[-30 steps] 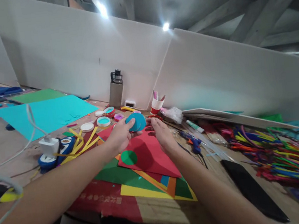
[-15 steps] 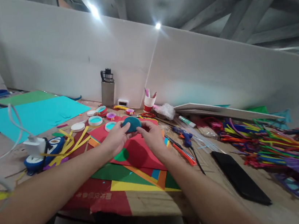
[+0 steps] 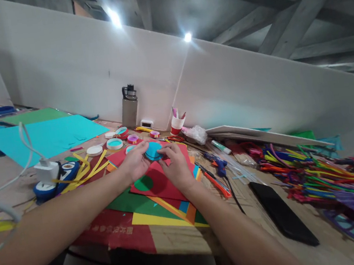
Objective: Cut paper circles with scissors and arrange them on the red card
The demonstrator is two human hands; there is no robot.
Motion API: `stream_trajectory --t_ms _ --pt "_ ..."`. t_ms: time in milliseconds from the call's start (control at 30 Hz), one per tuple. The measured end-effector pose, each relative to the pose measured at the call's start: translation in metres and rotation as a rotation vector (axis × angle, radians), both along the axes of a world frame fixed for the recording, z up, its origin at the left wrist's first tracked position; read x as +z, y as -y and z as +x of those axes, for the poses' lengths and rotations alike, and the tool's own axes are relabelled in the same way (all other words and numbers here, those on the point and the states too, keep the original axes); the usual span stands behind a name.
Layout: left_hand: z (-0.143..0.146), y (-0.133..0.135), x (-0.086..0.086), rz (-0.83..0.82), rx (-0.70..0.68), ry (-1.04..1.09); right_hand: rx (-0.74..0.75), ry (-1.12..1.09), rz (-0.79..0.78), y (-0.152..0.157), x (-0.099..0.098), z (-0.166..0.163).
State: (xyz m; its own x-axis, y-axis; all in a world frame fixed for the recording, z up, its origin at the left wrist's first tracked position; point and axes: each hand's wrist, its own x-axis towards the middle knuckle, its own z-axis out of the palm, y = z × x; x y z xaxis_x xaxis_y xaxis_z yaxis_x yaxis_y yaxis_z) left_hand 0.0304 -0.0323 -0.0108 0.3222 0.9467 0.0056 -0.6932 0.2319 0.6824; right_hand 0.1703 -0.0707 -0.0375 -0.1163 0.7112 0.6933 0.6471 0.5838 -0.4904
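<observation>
Both hands hold a teal paper disc point(image 3: 152, 151) just above a red paper sheet point(image 3: 163, 180). My left hand point(image 3: 137, 161) pinches the disc's left edge, and my right hand point(image 3: 175, 165) pinches its right edge with thumb and forefinger. The red sheet has a round hole that shows green point(image 3: 143, 183), and it lies on a stack of green, yellow and orange sheets point(image 3: 161, 212).
Round lids point(image 3: 114, 143) and a grey bottle point(image 3: 129, 107) stand behind my hands. A large cyan sheet point(image 3: 43, 137) and a charger on a tape roll point(image 3: 50, 177) lie to the left. To the right lie a cutter point(image 3: 218, 183), a glue gun point(image 3: 221, 164), a black phone point(image 3: 282, 212) and a pile of pipe cleaners point(image 3: 319, 174).
My right hand has come onto the disc and now pinches it together with my left. The disc has come lower, nearer the red sheet. The view shifted slightly.
</observation>
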Motion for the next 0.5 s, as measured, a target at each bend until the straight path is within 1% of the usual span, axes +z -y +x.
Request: stream_trajectory --t_ms 100,200,333,400,500 --pt "-0.0042 -0.004 0.0013 0.026 -0.108 -0.013 -0.015 0.017 -0.031 -0.0007 -0.0003 -0.0005" --pt "-0.0076 -0.0036 0.0018 0.024 -0.235 -0.001 -0.064 0.024 -0.039 0.001 0.0022 -0.0003" --pt "-0.0086 -0.0021 -0.0008 0.061 -0.412 0.018 -0.114 -0.02 -0.07 0.0024 0.0047 -0.0009" --pt "-0.0068 -0.0021 -0.0022 0.065 -0.423 0.01 -0.11 -0.074 -0.093 0.0015 0.0044 -0.0013" --pt "-0.0035 -0.0019 -0.0037 0.041 -0.384 -0.027 -0.094 -0.173 -0.14 -0.0015 0.0027 -0.0005"
